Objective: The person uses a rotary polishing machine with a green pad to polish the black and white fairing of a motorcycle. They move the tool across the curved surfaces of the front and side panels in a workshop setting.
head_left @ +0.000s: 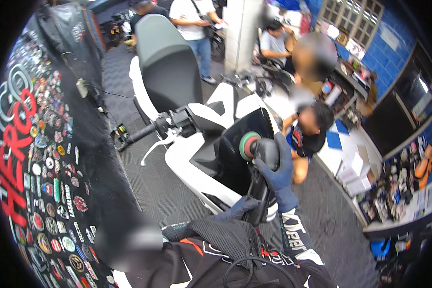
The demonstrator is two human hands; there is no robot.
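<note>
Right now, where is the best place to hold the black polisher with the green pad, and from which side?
Probably as the hands already do: the polisher has a rounded head behind its pad and a long body trailing toward the person. The right hand caps the head from the right side to press; the left hand wraps the rear body from below-left to steer. The pad faces the scooter panel, so avoid that end.

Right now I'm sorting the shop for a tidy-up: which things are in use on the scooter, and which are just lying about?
In use: black handheld polisher with green pad, right hand, left hand, white scooter's glossy black panel.

Lying about: cluttered counter, blue bucket.
</note>
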